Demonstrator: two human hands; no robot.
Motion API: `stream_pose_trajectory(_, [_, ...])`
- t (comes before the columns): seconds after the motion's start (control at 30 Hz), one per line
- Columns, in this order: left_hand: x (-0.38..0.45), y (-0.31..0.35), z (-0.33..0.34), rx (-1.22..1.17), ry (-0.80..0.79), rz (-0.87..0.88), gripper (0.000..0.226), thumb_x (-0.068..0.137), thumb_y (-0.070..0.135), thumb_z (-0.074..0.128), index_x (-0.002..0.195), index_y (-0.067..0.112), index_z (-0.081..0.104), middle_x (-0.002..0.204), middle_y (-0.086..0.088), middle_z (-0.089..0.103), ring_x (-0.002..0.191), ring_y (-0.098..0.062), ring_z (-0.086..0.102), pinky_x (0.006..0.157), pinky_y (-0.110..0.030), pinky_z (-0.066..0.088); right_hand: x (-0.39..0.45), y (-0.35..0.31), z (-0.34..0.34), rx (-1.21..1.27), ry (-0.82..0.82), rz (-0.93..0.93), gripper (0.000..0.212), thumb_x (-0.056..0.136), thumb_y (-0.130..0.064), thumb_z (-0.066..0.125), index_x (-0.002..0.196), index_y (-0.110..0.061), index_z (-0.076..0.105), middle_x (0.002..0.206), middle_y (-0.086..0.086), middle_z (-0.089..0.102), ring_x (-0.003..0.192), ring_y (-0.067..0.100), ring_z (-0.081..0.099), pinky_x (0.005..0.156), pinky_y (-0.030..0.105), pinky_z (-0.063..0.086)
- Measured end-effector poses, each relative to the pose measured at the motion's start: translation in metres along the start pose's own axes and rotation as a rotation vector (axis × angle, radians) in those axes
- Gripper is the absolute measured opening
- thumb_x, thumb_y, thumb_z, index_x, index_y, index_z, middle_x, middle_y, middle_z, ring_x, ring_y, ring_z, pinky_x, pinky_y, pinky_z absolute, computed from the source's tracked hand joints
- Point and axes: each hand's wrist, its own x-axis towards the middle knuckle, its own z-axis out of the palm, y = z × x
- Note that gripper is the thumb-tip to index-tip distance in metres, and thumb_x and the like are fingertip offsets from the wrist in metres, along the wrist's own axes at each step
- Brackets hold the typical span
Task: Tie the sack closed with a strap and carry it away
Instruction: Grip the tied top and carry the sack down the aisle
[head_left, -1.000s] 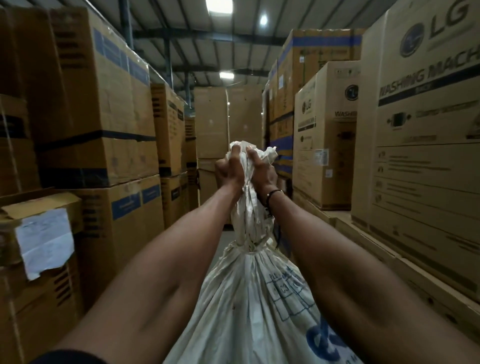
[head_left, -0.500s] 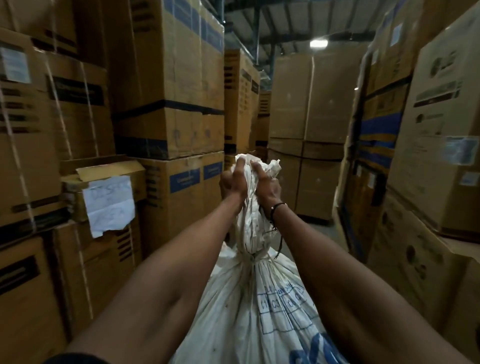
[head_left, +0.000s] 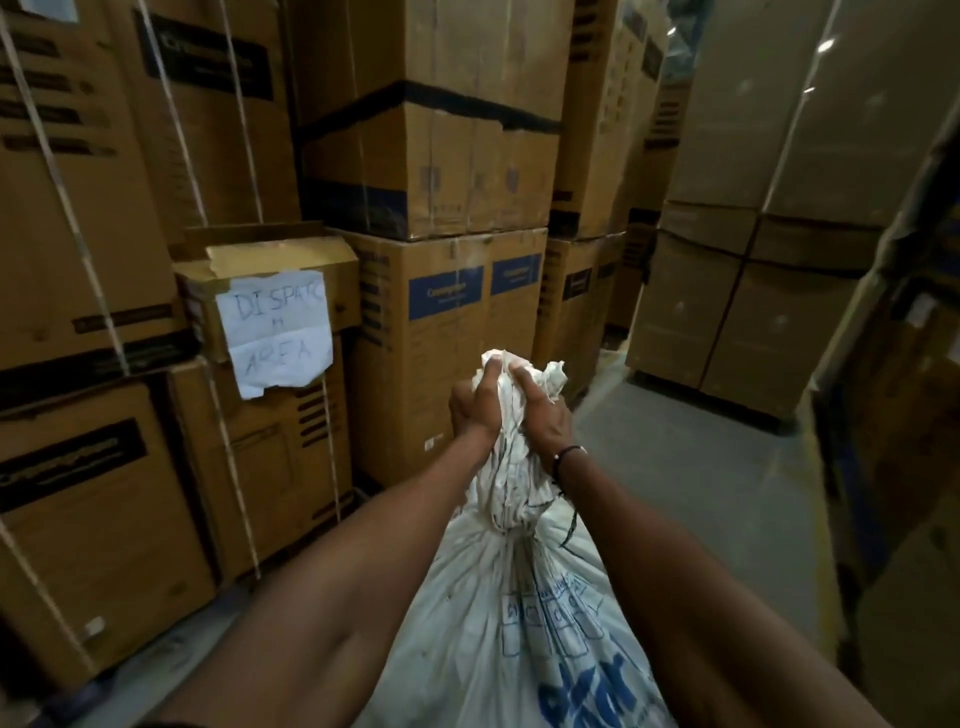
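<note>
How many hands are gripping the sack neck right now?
2. The left hand grips the gathered neck of the sack from its left side; the right hand grips it from the right, level with the left, both above the tied-off point.

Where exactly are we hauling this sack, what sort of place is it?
Most likely a goods warehouse: tall stacks of strapped brown cardboard cartons line a bare concrete aisle floor, and a handwritten white paper sign reads roughly "dispatch area".
</note>
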Motion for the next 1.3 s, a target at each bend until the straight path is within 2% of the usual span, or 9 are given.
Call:
stream_pose_trajectory(0.07, [0.035, -0.026, -0.002, -0.014, 0.056, -0.038, 0.057, 0.076, 0.07, 0.061, 0.086, 0.017, 0.081, 0.088, -0.002, 0.081, 0.089, -0.024, 0.077, 0.087, -0.047, 0.063, 0.033, 0.022, 0.02, -0.012, -0.056, 0.037, 0.058, 0.069, -0.08, 0.071, 0.099, -0.031, 0.075, 0.117, 0.0, 0.078, 0.112, 0.023, 0.073, 0.11, 0.044, 0.054])
stream_pose_trajectory(0.17, [0.075, -0.056, -0.01, -0.052, 0.106, -0.1, 0.041, 0.071, 0.061, 0.072, 0.071, 0.022, 0.081, 0.081, -0.002, 0.081, 0.087, -0.029, 0.079, 0.085, -0.05, 0.064, 0.082, 0.055, 0.048, 0.037, -0.11, 0.08, 0.081, 0.059, -0.085, 0.074, 0.112, -0.023, 0.079, 0.115, -0.001, 0.081, 0.111, 0.021, 0.075, 0.11, 0.046, 0.056])
stream_pose_trajectory(0.27, [0.119, -0.082, -0.016, -0.105, 0.174, -0.141, 0.034, 0.079, 0.045, 0.075, 0.081, 0.012, 0.082, 0.086, -0.01, 0.082, 0.087, -0.032, 0.078, 0.079, -0.044, 0.062, 0.142, 0.089, 0.081, 0.07, -0.236, 0.115, 0.089, 0.052, -0.087, 0.08, 0.11, -0.02, 0.081, 0.104, -0.001, 0.084, 0.102, 0.02, 0.08, 0.105, 0.047, 0.06])
stream_pose_trajectory(0.43, [0.18, -0.11, -0.033, -0.144, 0.309, -0.17, 0.043, 0.085, 0.039, 0.074, 0.104, 0.001, 0.079, 0.107, -0.02, 0.079, 0.094, -0.032, 0.077, 0.085, -0.041, 0.061, 0.216, 0.131, 0.141, 0.115, -0.441, 0.165, 0.074, 0.061, -0.075, 0.085, 0.106, -0.017, 0.082, 0.1, 0.002, 0.085, 0.101, 0.023, 0.081, 0.103, 0.049, 0.061])
stream_pose_trajectory(0.53, [0.215, -0.129, -0.05, -0.154, 0.364, -0.202, 0.059, 0.072, 0.052, 0.078, 0.107, 0.005, 0.08, 0.105, -0.016, 0.08, 0.099, -0.034, 0.078, 0.096, -0.048, 0.061, 0.243, 0.145, 0.175, 0.122, -0.558, 0.219, 0.076, 0.059, -0.073, 0.086, 0.108, -0.015, 0.082, 0.103, 0.003, 0.085, 0.103, 0.023, 0.081, 0.104, 0.049, 0.061])
stream_pose_trajectory(0.7, [0.255, -0.149, -0.089, -0.121, 0.458, -0.202, 0.039, 0.087, 0.043, 0.073, 0.097, 0.006, 0.08, 0.089, -0.01, 0.082, 0.088, -0.03, 0.079, 0.078, -0.037, 0.064, 0.268, 0.159, 0.231, 0.043, -0.689, 0.186, 0.045, 0.079, -0.066, 0.082, 0.097, -0.025, 0.082, 0.102, 0.003, 0.085, 0.103, 0.024, 0.08, 0.097, 0.048, 0.064])
stream_pose_trajectory(0.83, [0.292, -0.186, -0.131, -0.094, 0.543, -0.19, 0.044, 0.073, 0.055, 0.076, 0.093, 0.016, 0.084, 0.097, -0.012, 0.082, 0.096, -0.033, 0.078, 0.095, -0.052, 0.06, 0.283, 0.187, 0.285, -0.015, -0.736, 0.143, 0.057, 0.077, -0.072, 0.079, 0.106, -0.023, 0.082, 0.1, -0.004, 0.085, 0.099, 0.016, 0.081, 0.096, 0.049, 0.065])
stream_pose_trajectory(1.13, [0.391, -0.255, -0.195, -0.128, 0.632, -0.187, 0.021, 0.086, 0.045, 0.074, 0.089, 0.028, 0.085, 0.096, -0.003, 0.083, 0.098, -0.027, 0.078, 0.098, -0.051, 0.06, 0.339, 0.249, 0.395, -0.076, -0.725, 0.115, 0.018, 0.093, -0.046, 0.081, 0.092, -0.028, 0.078, 0.092, -0.01, 0.083, 0.093, 0.009, 0.08, 0.095, 0.046, 0.065])
stream_pose_trajectory(1.3, [0.444, -0.303, -0.225, -0.158, 0.634, -0.347, 0.053, 0.073, 0.061, 0.078, 0.099, 0.015, 0.084, 0.103, -0.015, 0.081, 0.1, -0.036, 0.078, 0.098, -0.061, 0.058, 0.371, 0.282, 0.445, -0.152, -0.73, 0.184, 0.051, 0.08, -0.071, 0.077, 0.099, -0.024, 0.08, 0.095, -0.006, 0.084, 0.093, 0.011, 0.081, 0.093, 0.048, 0.066])
